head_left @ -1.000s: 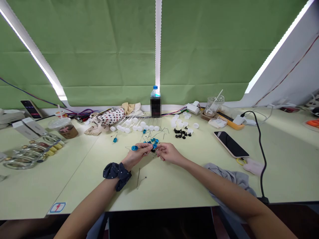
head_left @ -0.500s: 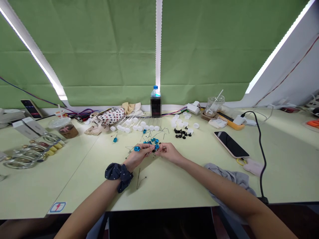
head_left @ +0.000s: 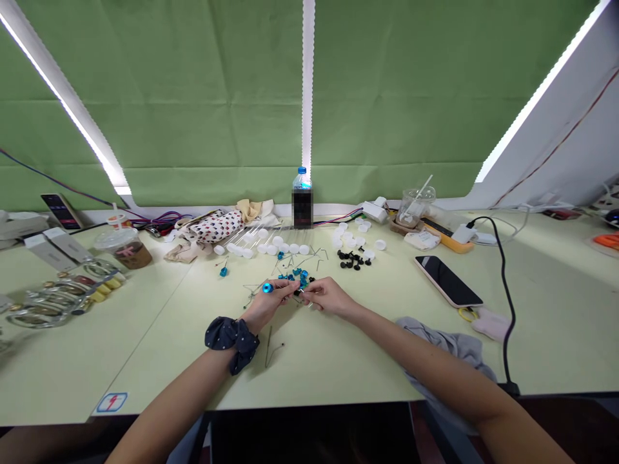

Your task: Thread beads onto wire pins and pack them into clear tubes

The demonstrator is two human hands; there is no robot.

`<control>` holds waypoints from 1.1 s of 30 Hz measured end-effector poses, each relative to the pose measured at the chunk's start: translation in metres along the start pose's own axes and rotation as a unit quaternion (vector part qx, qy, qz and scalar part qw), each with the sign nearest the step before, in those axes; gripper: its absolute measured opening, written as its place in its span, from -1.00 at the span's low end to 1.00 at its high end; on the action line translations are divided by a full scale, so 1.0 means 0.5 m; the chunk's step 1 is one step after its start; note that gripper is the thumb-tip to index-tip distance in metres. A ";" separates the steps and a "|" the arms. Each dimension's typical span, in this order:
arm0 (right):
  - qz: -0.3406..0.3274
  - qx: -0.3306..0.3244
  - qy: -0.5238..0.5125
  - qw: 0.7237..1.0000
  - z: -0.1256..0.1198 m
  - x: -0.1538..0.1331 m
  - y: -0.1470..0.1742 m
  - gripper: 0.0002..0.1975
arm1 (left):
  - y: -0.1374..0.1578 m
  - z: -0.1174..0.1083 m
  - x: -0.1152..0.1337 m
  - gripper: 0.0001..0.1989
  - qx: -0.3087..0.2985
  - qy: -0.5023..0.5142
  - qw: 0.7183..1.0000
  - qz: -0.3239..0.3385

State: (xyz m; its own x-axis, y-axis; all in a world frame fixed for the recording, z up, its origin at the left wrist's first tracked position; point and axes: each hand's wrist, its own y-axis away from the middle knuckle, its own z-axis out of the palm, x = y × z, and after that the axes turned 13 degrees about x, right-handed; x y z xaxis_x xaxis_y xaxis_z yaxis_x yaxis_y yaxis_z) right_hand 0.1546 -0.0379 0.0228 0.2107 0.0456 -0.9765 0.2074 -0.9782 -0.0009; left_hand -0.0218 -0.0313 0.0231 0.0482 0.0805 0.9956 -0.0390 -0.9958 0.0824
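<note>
My left hand [head_left: 268, 306] is closed around a blue part with a round end [head_left: 267, 288] that pokes out above the thumb side. Its fingertips meet those of my right hand [head_left: 331, 298], which pinches a thin silvery piece [head_left: 310, 305]; its full shape is hidden by the fingers. Just beyond the fingertips lie several small blue parts [head_left: 303, 276]. Thin bent metal wires [head_left: 249, 293] are scattered beside my left hand, and more bent wires [head_left: 269, 351] rest nearer the table edge. A lone blue part with wires [head_left: 223, 272] lies off to the left.
Behind my hands are clear tubes with white caps [head_left: 262, 249], loose white caps [head_left: 348, 240] and black knob-like pieces [head_left: 354, 260]. A water bottle [head_left: 302, 183] stands at the back. To the right lie a phone [head_left: 447, 280], a black cable [head_left: 505, 309] and grey cloth [head_left: 447, 341].
A blue piece at my fingertips has gone from view or turned, and a thin silvery piece now shows in my right fingers. Both hands have shifted only slightly.
</note>
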 end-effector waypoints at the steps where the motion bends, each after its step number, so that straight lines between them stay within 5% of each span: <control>1: -0.004 0.013 0.004 1.000 0.000 0.002 -0.001 -0.71 | 0.000 0.001 -0.001 -0.65 -0.002 0.000 1.000 0.000; 8: -0.041 0.123 0.002 0.992 0.011 0.025 -0.015 -0.78 | 0.005 0.007 0.001 -0.60 -0.005 -0.014 1.000 0.003; 21: -0.031 0.111 0.030 0.993 0.012 0.029 -0.014 -0.67 | 0.005 0.006 0.000 -0.55 -0.004 0.007 1.000 -0.013; 28: -0.057 0.089 0.098 0.989 0.005 0.029 -0.009 -0.81 | -0.025 -0.019 -0.015 -0.57 0.132 -0.128 0.979 0.089; 33: -0.093 0.095 0.186 0.974 0.005 0.033 -0.010 -0.89 | -0.043 -0.027 -0.019 -0.59 0.162 -0.199 0.961 0.105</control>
State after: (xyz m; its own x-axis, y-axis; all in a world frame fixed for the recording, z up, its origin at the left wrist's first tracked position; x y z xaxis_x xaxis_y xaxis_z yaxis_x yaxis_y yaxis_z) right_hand 0.1545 -0.0329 0.0059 0.5242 0.2615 -0.8105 0.1023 -0.9641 -0.2449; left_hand -0.0350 -0.0102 0.0124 0.4542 -0.0823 0.8871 0.2197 -0.9546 -0.2011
